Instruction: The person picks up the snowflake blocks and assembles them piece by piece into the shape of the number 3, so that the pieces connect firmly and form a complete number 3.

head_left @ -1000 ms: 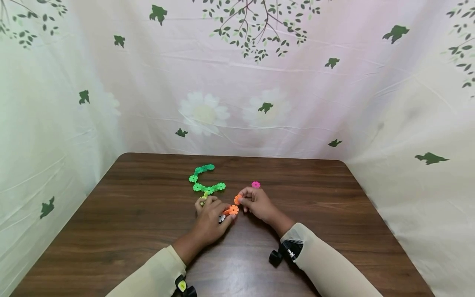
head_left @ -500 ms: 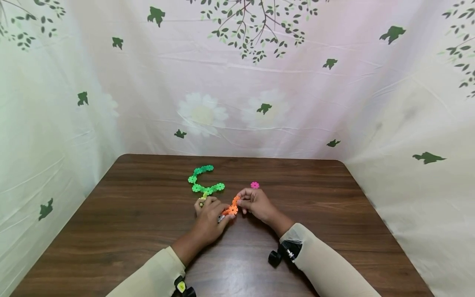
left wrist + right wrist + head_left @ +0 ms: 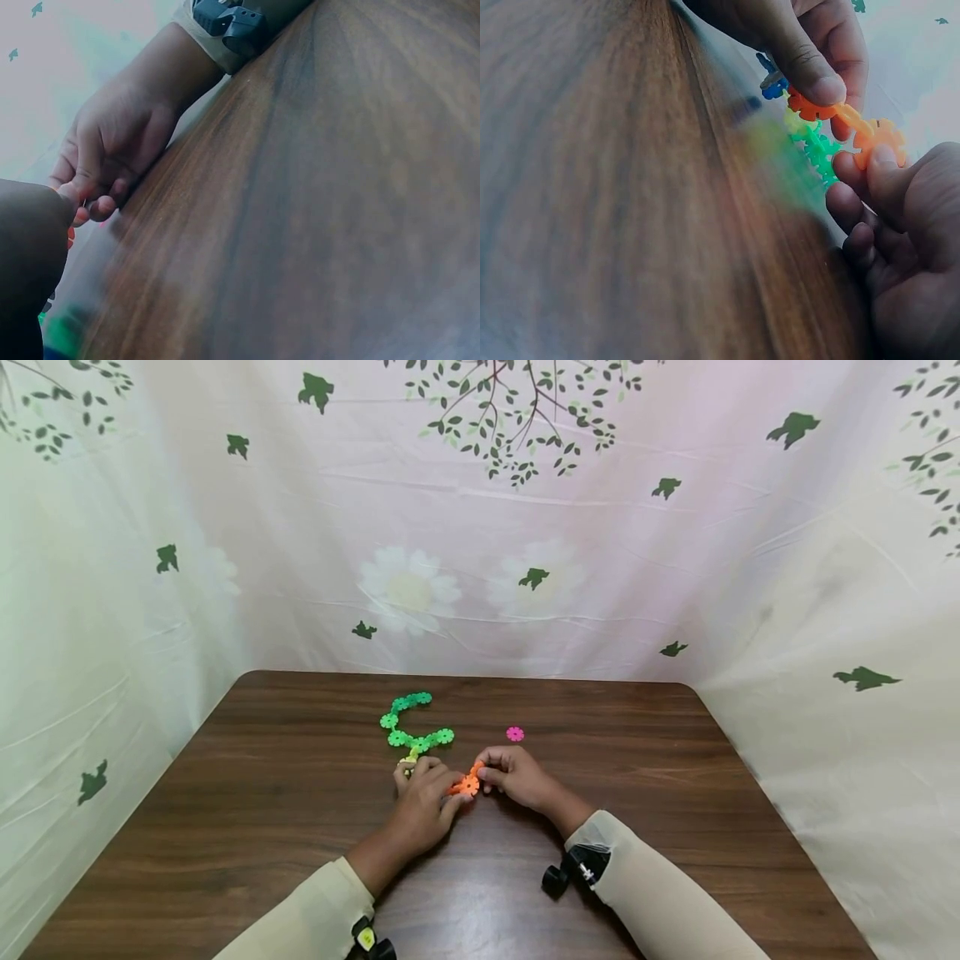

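My left hand [image 3: 423,802] pinches a chain of orange flower-shaped linking discs [image 3: 468,786] just above the table. With thumb and fingertips, my right hand [image 3: 521,779] pinches a lighter orange disc [image 3: 885,135] at the chain's right end. In the right wrist view that disc meets an edge-on orange disc [image 3: 847,115], and the left thumb presses a redder orange one [image 3: 810,107]. A blue disc [image 3: 774,88] shows behind the left thumb. Beyond the left fingers, a yellow disc [image 3: 408,767] joins a curved green chain [image 3: 390,721]. The left palm hides the chain's middle.
A single pink disc [image 3: 514,734] lies on the brown wooden table [image 3: 637,760], behind my right hand. A pale printed curtain [image 3: 465,527] hangs around the table's back and sides. Dark devices are strapped at both wrists, over the sleeves.
My right hand has shifted slightly left and toward me, bringing its orange disc against the chain. That disc has turned more edge-on. My left hand stays nearly in place.
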`<state>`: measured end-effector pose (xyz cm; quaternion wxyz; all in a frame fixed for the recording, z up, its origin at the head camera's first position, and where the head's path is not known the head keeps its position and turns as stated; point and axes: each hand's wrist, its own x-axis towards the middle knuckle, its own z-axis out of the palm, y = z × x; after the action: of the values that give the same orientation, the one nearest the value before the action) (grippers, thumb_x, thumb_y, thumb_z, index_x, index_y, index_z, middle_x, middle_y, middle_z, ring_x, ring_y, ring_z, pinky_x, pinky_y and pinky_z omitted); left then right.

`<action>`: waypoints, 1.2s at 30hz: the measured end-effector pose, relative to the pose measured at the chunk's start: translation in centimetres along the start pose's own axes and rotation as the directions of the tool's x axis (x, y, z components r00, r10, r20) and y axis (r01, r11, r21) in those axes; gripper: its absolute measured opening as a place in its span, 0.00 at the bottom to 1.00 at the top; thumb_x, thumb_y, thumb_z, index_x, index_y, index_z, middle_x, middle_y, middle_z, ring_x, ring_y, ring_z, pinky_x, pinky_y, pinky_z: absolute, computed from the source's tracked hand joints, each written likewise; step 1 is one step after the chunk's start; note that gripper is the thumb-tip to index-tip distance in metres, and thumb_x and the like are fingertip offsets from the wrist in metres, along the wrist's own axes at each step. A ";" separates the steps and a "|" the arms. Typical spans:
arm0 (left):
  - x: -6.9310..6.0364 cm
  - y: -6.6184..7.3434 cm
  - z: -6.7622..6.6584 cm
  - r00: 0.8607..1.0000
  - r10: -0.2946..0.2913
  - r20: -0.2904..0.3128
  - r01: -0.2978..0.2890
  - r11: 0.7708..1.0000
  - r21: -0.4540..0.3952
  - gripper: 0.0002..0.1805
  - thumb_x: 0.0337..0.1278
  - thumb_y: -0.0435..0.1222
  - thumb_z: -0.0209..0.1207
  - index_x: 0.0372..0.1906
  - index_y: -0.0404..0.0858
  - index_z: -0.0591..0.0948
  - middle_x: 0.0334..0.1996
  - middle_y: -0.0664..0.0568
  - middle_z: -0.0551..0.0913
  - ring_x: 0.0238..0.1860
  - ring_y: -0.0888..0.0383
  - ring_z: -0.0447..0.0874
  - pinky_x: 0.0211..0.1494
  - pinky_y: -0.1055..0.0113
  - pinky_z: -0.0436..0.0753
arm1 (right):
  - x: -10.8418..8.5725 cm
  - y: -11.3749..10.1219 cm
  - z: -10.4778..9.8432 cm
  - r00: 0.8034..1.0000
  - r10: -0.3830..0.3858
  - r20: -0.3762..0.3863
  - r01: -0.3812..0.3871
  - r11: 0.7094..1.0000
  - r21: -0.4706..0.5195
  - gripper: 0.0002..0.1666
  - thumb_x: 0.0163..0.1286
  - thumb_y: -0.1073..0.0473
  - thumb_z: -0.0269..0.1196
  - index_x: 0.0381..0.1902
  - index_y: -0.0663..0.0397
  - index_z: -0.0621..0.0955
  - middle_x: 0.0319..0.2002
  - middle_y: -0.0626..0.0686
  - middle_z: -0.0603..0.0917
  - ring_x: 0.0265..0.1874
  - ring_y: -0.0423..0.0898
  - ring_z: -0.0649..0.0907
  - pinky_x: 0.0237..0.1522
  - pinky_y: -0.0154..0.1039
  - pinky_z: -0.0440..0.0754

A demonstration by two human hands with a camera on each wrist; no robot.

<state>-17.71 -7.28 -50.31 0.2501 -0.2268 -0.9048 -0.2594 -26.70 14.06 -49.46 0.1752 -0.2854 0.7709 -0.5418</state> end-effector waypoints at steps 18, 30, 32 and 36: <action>-0.2 -0.1 -0.1 0.999 0.034 -0.002 -0.034 0.999 0.041 0.14 0.60 0.41 0.75 0.49 0.42 0.93 0.41 0.51 0.90 0.57 0.43 0.79 0.61 0.35 0.63 | -0.1 -0.2 -0.2 1.000 -0.004 0.022 0.005 0.999 -0.040 0.06 0.78 0.69 0.65 0.40 0.64 0.88 0.30 0.57 0.87 0.28 0.40 0.80 0.32 0.31 0.78; -0.1 0.0 0.0 1.000 0.015 0.011 -0.015 1.000 0.019 0.15 0.59 0.38 0.77 0.50 0.40 0.91 0.42 0.52 0.90 0.57 0.43 0.79 0.61 0.36 0.63 | -0.1 0.1 -0.2 0.999 -0.024 0.034 0.026 0.999 -0.045 0.06 0.79 0.69 0.65 0.42 0.65 0.88 0.31 0.58 0.88 0.29 0.40 0.81 0.33 0.32 0.79; -0.1 0.0 -0.1 1.000 0.000 0.029 0.001 1.000 -0.005 0.16 0.60 0.36 0.76 0.53 0.39 0.91 0.44 0.51 0.91 0.59 0.43 0.79 0.62 0.36 0.62 | -0.1 0.1 -0.1 0.999 -0.024 0.022 0.025 0.999 -0.037 0.06 0.79 0.69 0.64 0.42 0.66 0.88 0.31 0.59 0.88 0.29 0.39 0.82 0.32 0.32 0.79; -0.1 0.1 -0.2 0.999 -0.010 0.052 0.012 0.999 -0.035 0.19 0.62 0.36 0.75 0.56 0.36 0.90 0.46 0.50 0.91 0.60 0.43 0.79 0.63 0.35 0.62 | -0.2 0.1 0.1 1.000 -0.024 -0.004 0.024 0.999 -0.030 0.06 0.79 0.68 0.65 0.43 0.65 0.89 0.31 0.59 0.88 0.29 0.39 0.83 0.31 0.32 0.79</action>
<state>-17.54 -7.35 -50.15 0.2212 -0.2327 -0.9076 -0.2707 -26.55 14.17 -49.62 0.1627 -0.2962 0.7759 -0.5327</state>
